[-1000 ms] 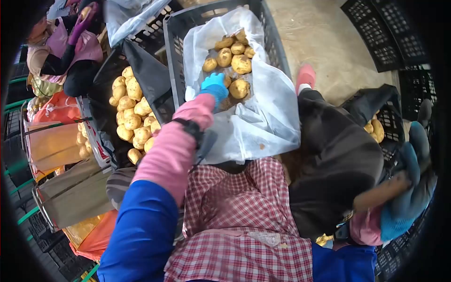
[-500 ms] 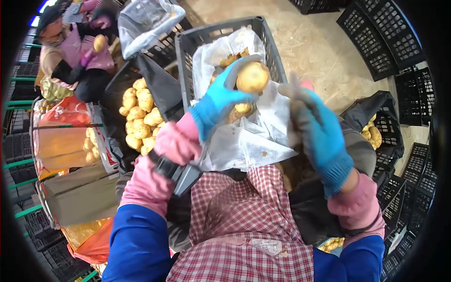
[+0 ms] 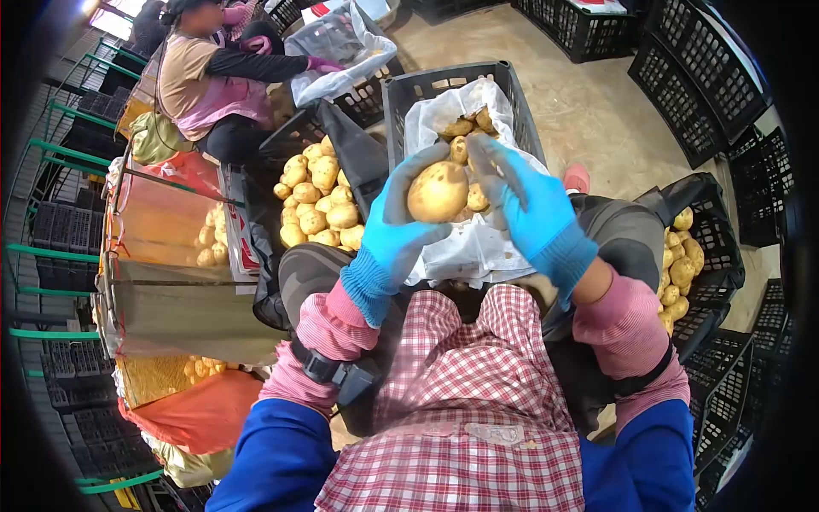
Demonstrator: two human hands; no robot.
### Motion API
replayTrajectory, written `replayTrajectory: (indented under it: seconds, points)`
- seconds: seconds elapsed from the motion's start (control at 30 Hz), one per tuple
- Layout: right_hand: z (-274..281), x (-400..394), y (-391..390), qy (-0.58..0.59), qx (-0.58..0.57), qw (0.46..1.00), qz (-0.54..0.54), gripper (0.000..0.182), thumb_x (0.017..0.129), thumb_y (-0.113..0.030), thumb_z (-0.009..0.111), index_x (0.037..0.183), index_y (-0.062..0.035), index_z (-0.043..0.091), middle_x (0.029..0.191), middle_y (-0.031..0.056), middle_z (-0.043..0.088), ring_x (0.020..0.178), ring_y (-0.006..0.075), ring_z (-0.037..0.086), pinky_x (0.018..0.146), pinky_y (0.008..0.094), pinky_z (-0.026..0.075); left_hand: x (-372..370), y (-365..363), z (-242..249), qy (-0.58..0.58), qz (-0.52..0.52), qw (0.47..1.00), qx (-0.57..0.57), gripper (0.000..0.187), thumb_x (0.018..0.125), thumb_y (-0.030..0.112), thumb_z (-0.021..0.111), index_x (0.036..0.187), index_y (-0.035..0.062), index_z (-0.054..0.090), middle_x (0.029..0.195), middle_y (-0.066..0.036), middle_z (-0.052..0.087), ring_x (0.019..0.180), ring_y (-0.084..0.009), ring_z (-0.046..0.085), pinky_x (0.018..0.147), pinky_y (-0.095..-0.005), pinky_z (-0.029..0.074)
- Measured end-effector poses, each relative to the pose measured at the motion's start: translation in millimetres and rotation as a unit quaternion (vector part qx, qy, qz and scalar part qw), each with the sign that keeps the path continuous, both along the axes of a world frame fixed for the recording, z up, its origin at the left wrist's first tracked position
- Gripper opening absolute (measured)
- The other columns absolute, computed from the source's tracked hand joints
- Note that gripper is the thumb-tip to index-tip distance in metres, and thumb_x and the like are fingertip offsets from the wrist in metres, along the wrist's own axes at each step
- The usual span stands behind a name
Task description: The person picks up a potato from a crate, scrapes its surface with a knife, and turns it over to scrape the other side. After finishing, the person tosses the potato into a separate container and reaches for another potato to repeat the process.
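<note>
A large round potato [image 3: 438,192] is gripped by my left hand [image 3: 397,213], which wears a blue and grey glove. My right hand [image 3: 531,205], gloved the same way, is just right of the potato with its fingers apart and nothing in them. Both hands are over a black crate [image 3: 408,89] lined with white plastic [image 3: 478,253]. Several potatoes [image 3: 484,120] lie inside the liner, partly hidden by my hands.
At the left, a dark-lined crate [image 3: 372,160] holds many potatoes. Another lined crate [image 3: 707,229] with potatoes stands at the right. A co-worker [image 3: 213,81] sits at the upper left, one hand at a lined crate. Black crates [image 3: 682,94] stand at the upper right.
The view has shifted, showing more of the side crates. My right hand has come closer to the potato in my left hand. The co-worker's hand has moved to a lined crate.
</note>
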State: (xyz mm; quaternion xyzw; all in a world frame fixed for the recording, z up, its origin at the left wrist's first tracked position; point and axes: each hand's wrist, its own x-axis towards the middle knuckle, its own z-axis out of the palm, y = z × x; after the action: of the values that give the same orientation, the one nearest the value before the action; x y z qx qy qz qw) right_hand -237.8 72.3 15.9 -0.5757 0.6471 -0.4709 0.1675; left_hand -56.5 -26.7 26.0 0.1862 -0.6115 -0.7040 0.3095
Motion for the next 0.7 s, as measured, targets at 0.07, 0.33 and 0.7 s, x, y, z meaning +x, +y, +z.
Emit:
replayTrajectory:
  seconds: [0.07, 0.33, 0.7]
  points:
    - [-9, -4, -2, 0.016, -0.007, 1.000, 0.007, 0.047, 0.094, -0.013, 0.059, 0.141, -0.0144, 0.053, 0.093, 0.0234, 0.068, 0.083, 0.0395, 0.067, 0.070, 0.0457, 0.054, -2, 2, -1, 0.042, -0.002, 0.993, 0.108, 0.090, 0.060, 0.000, 0.074, 0.144, -0.0007, 0.042, 0.146, -0.012, 0.047, 0.136, -0.0220, 0.046, 0.115, -0.0360, 0.037]
    - [-17, 5, -6, -0.004, 0.047, 0.998, 0.030, 0.045, 0.095, -0.015, 0.059, 0.139, -0.0106, 0.054, 0.080, 0.0213, 0.066, 0.068, 0.0398, 0.065, 0.062, 0.0467, 0.051, -3, -23, -27, -0.014, -0.002, 1.000, 0.014, 0.079, 0.061, -0.002, 0.069, 0.138, 0.0014, 0.050, 0.139, -0.010, 0.051, 0.132, -0.0218, 0.049, 0.113, -0.0349, 0.038]
    - [-8, 7, 0, 0.033, 0.076, 0.996, 0.020, 0.051, 0.093, -0.018, 0.062, 0.143, -0.0155, 0.051, 0.082, 0.0211, 0.066, 0.073, 0.0385, 0.066, 0.062, 0.0463, 0.052, 2, -19, -30, -0.022, -0.007, 0.999, -0.034, 0.069, 0.062, -0.008, 0.059, 0.131, 0.0010, 0.054, 0.136, -0.011, 0.052, 0.131, -0.0233, 0.050, 0.113, -0.0353, 0.038]
